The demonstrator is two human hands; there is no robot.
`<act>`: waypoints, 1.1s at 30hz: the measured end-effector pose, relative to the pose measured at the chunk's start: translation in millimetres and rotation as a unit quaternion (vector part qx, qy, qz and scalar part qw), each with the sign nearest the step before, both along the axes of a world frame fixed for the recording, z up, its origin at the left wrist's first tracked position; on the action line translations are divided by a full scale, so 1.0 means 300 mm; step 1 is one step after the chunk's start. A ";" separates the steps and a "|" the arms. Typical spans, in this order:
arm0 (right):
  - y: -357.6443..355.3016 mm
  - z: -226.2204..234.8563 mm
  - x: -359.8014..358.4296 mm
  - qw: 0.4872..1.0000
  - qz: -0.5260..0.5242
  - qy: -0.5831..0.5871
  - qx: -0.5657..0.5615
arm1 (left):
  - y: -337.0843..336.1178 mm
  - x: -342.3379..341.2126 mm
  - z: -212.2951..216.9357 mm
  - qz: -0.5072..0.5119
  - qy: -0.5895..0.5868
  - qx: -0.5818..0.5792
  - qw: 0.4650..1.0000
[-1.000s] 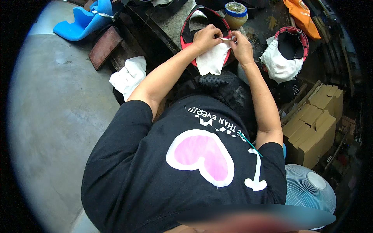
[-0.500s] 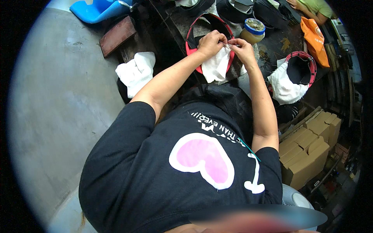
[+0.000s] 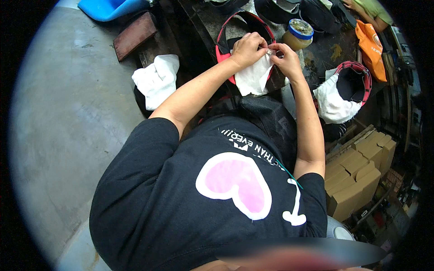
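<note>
A red and black cap (image 3: 222, 55) lies on the dark worktable, its inside facing up. A white cloth (image 3: 251, 80) hangs over its near side, covering part of the brim. My left hand (image 3: 249, 49) is closed with its fingertips pinching the cloth's upper edge at the cap. Close beside it, my right hand (image 3: 285, 59) has thumb and forefinger together on the cloth's right corner, at the cap's red band. Whether anything small sits between the fingertips is too fine to make out. My hands hide the middle of the cap.
A jar with a blue rim (image 3: 298, 35) stands right behind my right hand. Another cap (image 3: 367, 86) with white cloth lies right. Black caps (image 3: 276, 10) sit at the back near a co-worker's arm (image 3: 368, 13). Folded white cloth (image 3: 156, 81) lies left; cardboard boxes (image 3: 357, 174) stand lower right.
The white cloth looks spread a little wider and flatter over the cap. My fingertips have moved slightly to the right along its upper edge, still pinched.
</note>
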State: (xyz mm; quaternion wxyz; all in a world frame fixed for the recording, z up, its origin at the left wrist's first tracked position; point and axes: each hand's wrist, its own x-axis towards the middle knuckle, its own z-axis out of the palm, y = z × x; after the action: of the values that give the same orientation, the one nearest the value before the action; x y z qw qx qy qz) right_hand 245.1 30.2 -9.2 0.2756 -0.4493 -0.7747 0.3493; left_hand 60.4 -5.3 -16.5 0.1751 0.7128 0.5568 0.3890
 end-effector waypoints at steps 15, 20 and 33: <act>-0.028 -0.023 -0.008 0.995 -0.080 -0.019 0.049 | -0.009 0.008 -0.023 -0.081 -0.241 -0.131 0.958; -0.021 -0.036 -0.008 0.996 -0.078 0.035 0.027 | -0.015 0.022 -0.012 -0.043 -0.157 -0.067 0.984; 0.000 -0.035 -0.005 0.995 -0.096 -0.021 0.003 | -0.029 0.024 0.034 -0.027 -0.113 -0.073 0.991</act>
State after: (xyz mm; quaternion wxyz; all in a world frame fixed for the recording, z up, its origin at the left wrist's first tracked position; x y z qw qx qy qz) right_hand 243.5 30.0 -19.7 0.2930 -0.5279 -0.7348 0.3091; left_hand 67.4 -14.0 -6.1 0.2988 0.6641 0.5409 0.4209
